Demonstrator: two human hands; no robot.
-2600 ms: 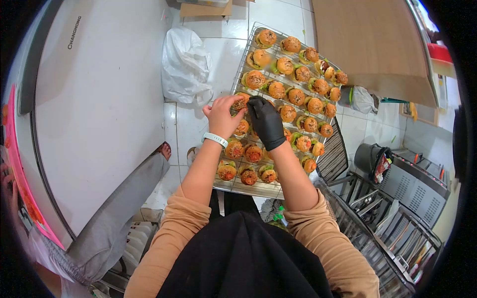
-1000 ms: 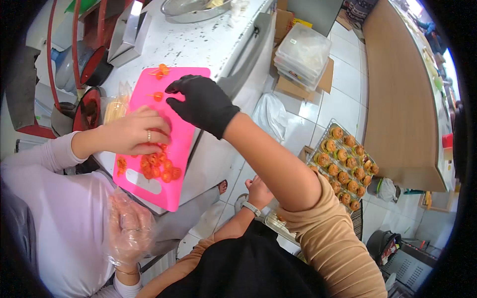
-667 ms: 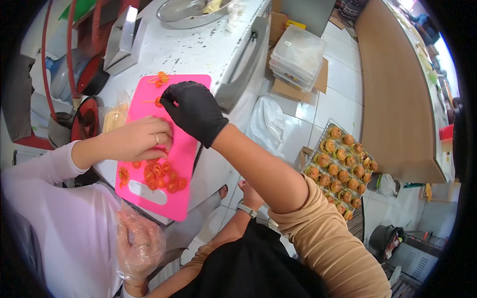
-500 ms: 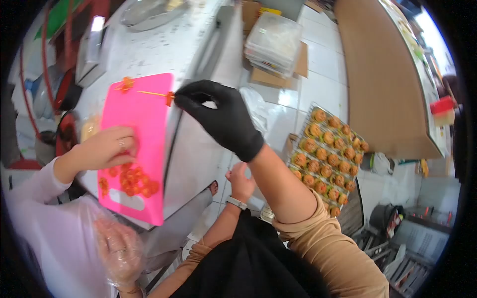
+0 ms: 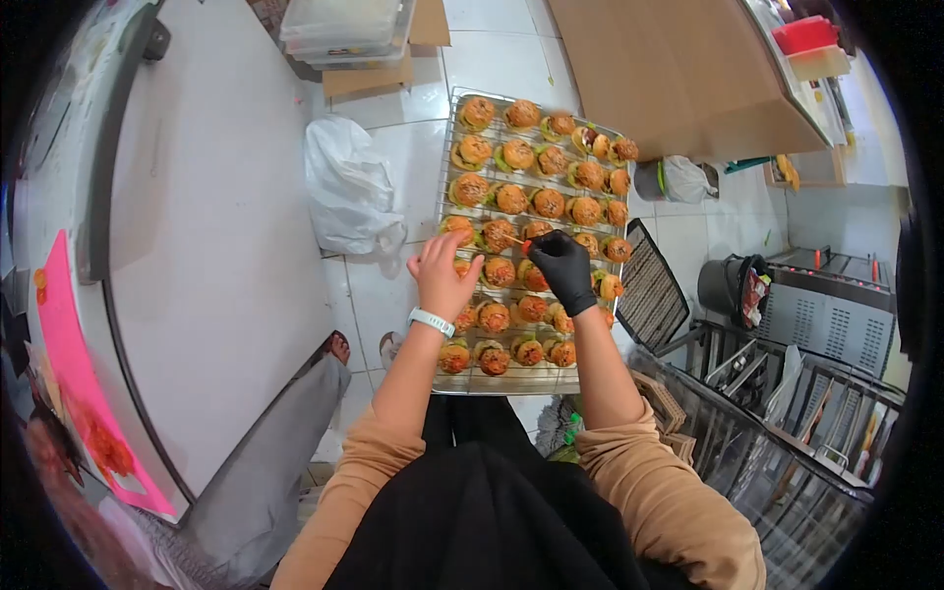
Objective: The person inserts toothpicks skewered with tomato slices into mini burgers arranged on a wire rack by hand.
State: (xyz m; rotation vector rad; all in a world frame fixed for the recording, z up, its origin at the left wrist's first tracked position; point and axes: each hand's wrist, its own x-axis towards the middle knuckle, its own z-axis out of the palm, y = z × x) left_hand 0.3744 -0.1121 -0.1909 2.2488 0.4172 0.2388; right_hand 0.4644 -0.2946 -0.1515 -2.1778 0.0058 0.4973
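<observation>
Head view: your right hand pinches a pick towards the bun at its ten o'clock; your left hand, half-open, seems to grip nothing, so that unsteadied bun could slide on the tray.

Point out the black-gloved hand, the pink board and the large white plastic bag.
Black-gloved hand point(image 5: 564, 270): head view, back of the hand.
Pink board point(image 5: 66, 329): head view, bare surface above the red pieces.
Large white plastic bag point(image 5: 348, 187): head view, middle of the bag.
</observation>
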